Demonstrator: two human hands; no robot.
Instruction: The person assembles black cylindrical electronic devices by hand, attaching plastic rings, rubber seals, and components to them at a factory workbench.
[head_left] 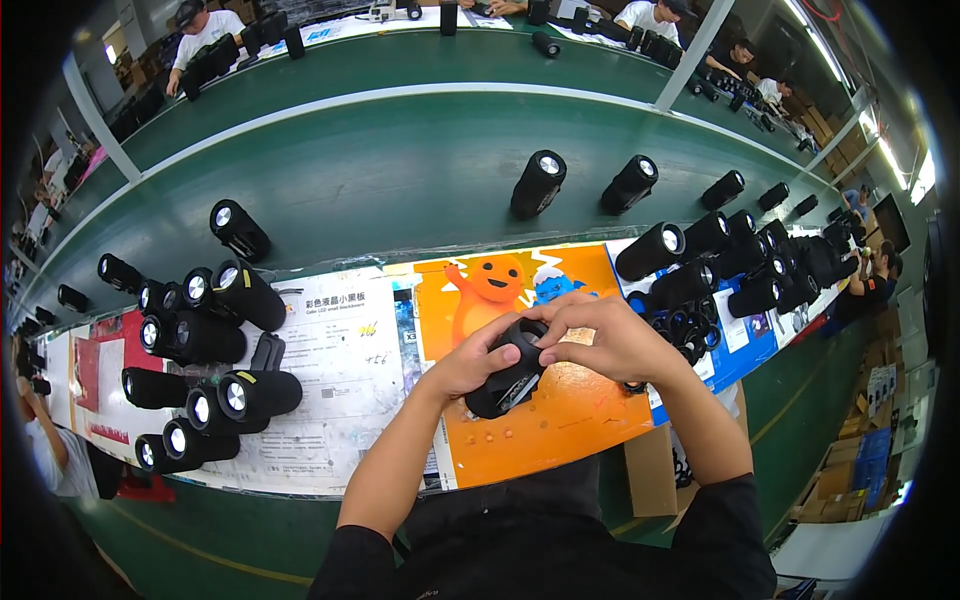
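A black cylindrical speaker (pixel 510 388) is tilted between my hands above the orange printed sheet (pixel 560 440). My left hand (pixel 470 362) is wrapped round its side, with the thumb near the upper end. Thumb and fingers of my right hand (pixel 605 335) pinch at the rim of that end. Whether a separate ring sits between those fingertips is hard to make out. To the right of my right hand lies a pile of black rings (pixel 690 330).
Several black speakers with silver ends stand or lie on the left (pixel 245 395) and right (pixel 700 280). More speakers (pixel 540 185) sit on the green conveyor belt (pixel 400 150) beyond a metal rail. An open cardboard box (pixel 650 470) is below the table's right edge. Other people work across the belt.
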